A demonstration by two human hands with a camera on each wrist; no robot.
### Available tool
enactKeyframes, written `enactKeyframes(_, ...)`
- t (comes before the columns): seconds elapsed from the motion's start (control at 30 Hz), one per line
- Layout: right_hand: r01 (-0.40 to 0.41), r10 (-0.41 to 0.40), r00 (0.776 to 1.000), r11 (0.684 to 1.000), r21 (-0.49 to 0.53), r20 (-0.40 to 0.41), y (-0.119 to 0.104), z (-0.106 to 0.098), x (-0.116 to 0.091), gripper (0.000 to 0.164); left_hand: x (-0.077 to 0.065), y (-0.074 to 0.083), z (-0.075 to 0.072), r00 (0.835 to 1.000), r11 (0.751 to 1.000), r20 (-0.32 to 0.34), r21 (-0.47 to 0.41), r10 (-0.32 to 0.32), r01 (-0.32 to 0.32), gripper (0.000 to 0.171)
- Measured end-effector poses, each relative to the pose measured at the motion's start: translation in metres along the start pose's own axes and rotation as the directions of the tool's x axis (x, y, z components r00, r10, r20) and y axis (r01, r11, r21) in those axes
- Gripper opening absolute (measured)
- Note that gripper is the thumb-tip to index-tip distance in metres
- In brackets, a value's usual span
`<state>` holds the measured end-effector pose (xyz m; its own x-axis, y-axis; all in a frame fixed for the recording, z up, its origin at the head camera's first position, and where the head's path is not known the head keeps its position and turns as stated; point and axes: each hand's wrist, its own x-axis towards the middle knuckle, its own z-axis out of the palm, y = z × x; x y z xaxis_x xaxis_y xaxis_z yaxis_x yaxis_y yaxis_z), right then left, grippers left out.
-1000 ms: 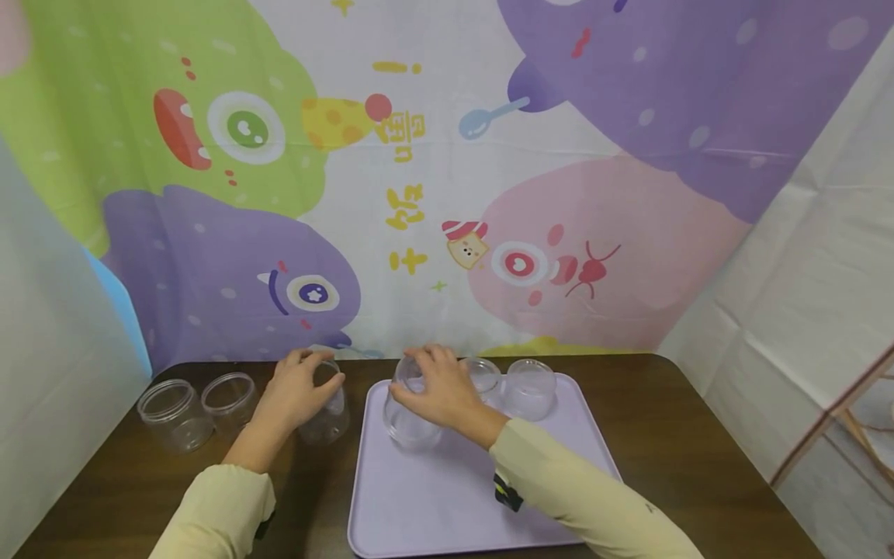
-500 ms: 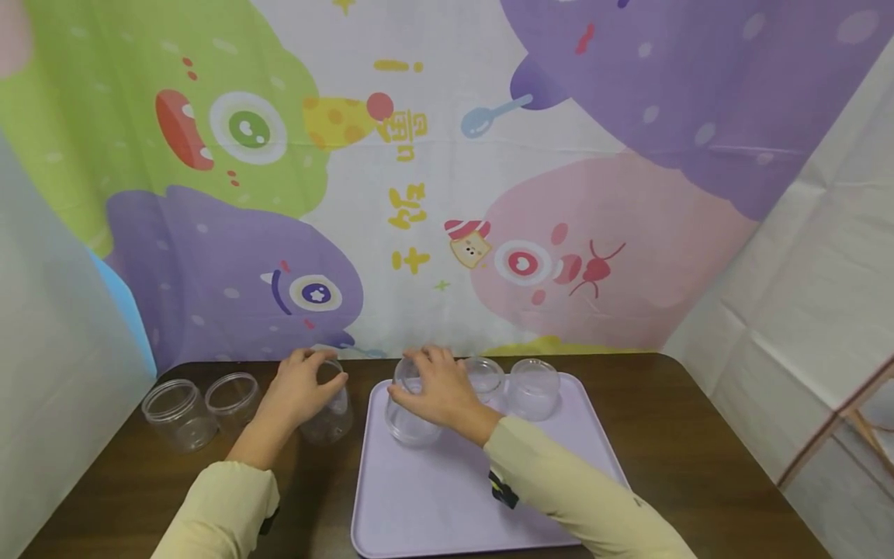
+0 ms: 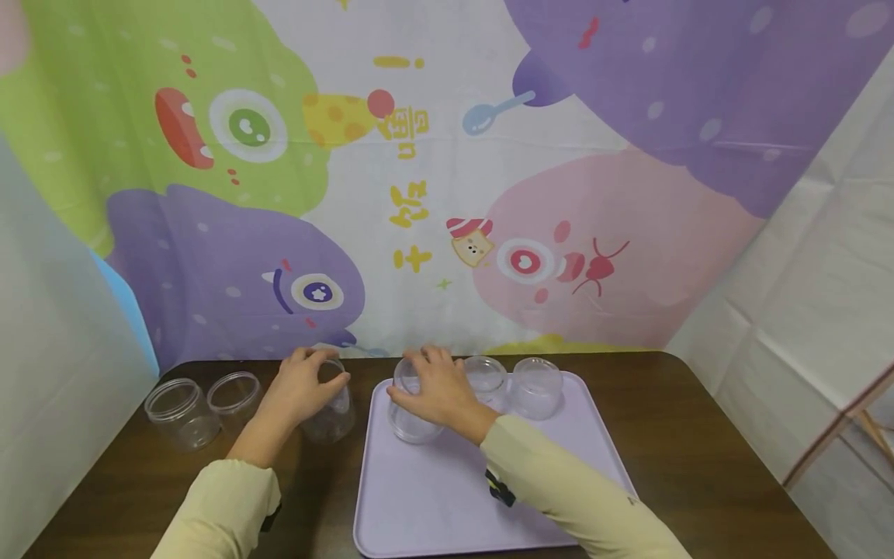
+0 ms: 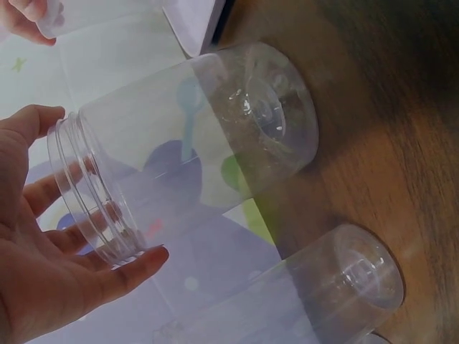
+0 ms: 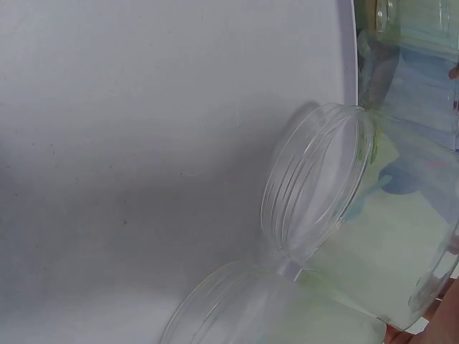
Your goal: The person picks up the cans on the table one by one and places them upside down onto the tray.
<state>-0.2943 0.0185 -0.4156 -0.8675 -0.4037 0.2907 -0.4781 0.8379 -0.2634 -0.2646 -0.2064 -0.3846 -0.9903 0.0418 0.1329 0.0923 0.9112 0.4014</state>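
My left hand [image 3: 300, 388] grips the threaded rim of a clear plastic jar [image 3: 331, 421], which stands upright on the brown table left of the tray. In the left wrist view its fingers and thumb spread around the mouth of that jar [image 4: 158, 143]; nothing shows inside it. My right hand [image 3: 441, 388] holds another clear jar [image 3: 414, 428] by its base end, from above. This one stands upside down on the lilac tray [image 3: 454, 497], and the right wrist view shows the threaded rim of the jar [image 5: 319, 183] down at the tray surface.
Two more clear jars on the tray, a middle one [image 3: 485, 378] and a right one [image 3: 538, 388], stand in line beside my right hand. Left of my left hand, two upright jars [image 3: 185, 419] sit on the table [image 3: 705, 466]. A cartoon-printed cloth [image 3: 433, 310] hangs behind the table.
The head view has shifted slightly. Both hands keep their hold on the same jars, and the jars stay in place.
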Motion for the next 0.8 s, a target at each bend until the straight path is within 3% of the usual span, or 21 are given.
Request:
enactKeyframes(0.47, -0.004, 0.006, 0.999, 0.999, -0.051, 0.043, -0.0051, 0.0031, 0.0040, 0.064, -0.0011, 0.0007, -0.0027, 1.000, 1.000, 0.005, -0.004, -0.004, 0.004, 0.052)
enactKeyframes(0.8, 0.014, -0.006, 0.998, 0.993, -0.118, 0.065, -0.0078, 0.0090, 0.0042, 0.056, 0.0004, 0.0004, -0.0021, 0.999, 1.000, 0.033, -0.007, -0.022, 0.022, 0.054)
